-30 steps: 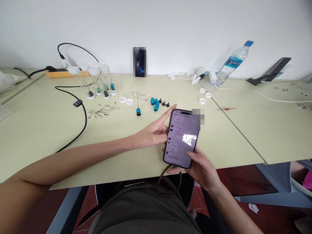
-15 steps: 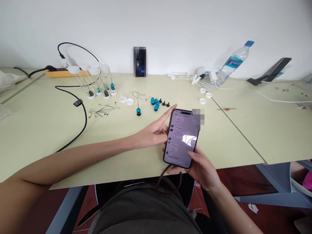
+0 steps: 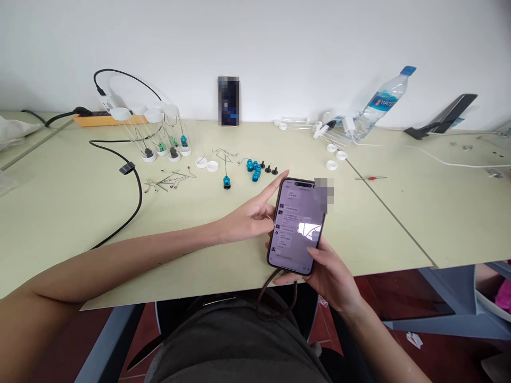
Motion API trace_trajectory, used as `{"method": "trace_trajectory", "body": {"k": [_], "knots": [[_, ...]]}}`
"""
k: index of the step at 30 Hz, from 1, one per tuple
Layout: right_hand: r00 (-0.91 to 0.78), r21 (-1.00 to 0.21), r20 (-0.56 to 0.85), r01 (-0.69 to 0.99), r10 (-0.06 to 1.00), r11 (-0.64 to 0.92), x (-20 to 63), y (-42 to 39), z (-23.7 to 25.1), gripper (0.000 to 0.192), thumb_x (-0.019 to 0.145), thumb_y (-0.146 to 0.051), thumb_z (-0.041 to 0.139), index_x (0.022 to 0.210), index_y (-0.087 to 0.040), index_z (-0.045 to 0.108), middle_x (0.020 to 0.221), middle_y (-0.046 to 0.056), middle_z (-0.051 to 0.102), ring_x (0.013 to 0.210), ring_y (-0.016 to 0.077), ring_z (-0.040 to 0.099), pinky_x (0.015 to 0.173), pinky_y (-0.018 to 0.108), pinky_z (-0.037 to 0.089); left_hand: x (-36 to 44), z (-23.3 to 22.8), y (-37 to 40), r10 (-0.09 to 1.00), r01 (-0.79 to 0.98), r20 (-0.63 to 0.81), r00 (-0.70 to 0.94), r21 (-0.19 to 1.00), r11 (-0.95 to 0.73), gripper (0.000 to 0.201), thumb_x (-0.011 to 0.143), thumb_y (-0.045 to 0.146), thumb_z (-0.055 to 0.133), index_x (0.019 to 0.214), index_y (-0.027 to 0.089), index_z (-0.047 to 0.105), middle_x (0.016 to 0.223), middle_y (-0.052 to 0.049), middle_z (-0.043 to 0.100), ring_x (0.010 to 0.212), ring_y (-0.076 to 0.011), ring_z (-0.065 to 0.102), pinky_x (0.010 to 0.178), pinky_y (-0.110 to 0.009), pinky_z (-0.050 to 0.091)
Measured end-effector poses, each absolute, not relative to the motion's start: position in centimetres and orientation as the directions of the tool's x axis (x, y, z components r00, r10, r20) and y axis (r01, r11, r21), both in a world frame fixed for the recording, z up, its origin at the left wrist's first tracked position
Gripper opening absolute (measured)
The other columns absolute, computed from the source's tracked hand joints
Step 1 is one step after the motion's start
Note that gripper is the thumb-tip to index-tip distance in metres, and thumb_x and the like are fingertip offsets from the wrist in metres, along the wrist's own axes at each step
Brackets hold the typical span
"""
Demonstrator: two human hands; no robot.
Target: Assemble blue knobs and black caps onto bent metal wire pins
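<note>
Clear plastic tubes with white caps stood at the far left of the pale green tabletop, four of them already holding small black, green and blue pieces on wire stems. Just near of them lay a loose scatter of bent wires, two white caps, one blue piece standing on its stem, and a cluster of blue and black pieces — by the look of it, sorted in part, with the loose ones not yet in tubes.

The left hand reached in from the left, its fingers lying straight along the left edge of the phone, touching it. The phone was held just above the near edge of the tabletop, screen up, showing a chat page whose writing was too small to read. The right hand cupped its lower end from beneath, thumb bent over the screen's corner; a dark strap hung from it.

Farther right, empty tubes and caps lay beside a water bottle tipped against the wall — its label read "WATER".
</note>
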State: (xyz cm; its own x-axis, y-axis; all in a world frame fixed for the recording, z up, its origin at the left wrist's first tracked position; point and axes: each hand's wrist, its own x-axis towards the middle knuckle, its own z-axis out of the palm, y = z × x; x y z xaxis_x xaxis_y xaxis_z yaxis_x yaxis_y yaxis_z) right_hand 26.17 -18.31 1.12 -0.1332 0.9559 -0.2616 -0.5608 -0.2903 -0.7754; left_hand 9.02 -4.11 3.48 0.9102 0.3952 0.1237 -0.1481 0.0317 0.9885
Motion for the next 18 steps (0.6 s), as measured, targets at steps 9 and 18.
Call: {"method": "trace_trajectory", "body": {"k": [9, 18], "knots": [[-0.120, -0.775, -0.260, -0.566, 0.958, -0.282, 26.19, -18.32, 1.00, 0.065, 0.088, -0.025, 0.056, 0.147, -0.026, 0.030, 0.128, 0.015, 0.061, 0.114, 0.0385, 0.059, 0.078, 0.062, 0.056, 9.01, 3.66, -4.16, 0.406, -0.132, 0.110, 0.907, 0.991, 0.026, 0.092, 0.087, 0.014, 0.054, 0.152, 0.034, -0.009, 0.084, -0.001, 0.067, 0.076, -0.0166, 0.065, 0.072, -0.030, 0.049], [-0.129, -0.786, -0.268, -0.543, 0.955, -0.294, 26.31, -18.41, 0.99, 0.071, 0.087, -0.023, 0.057, 0.150, -0.032, 0.026, 0.132, 0.012, 0.058, 0.113, 0.0356, 0.060, 0.078, 0.058, 0.057, 9.10, 3.64, -4.49, 0.490, -0.079, 0.078, 0.868, 0.997, -0.019, 0.080, 0.088, 0.023, 0.059, 0.150, 0.033, 0.010, 0.087, -0.002, 0.067, 0.077, -0.0162, 0.065, 0.068, -0.028, 0.049]]}}
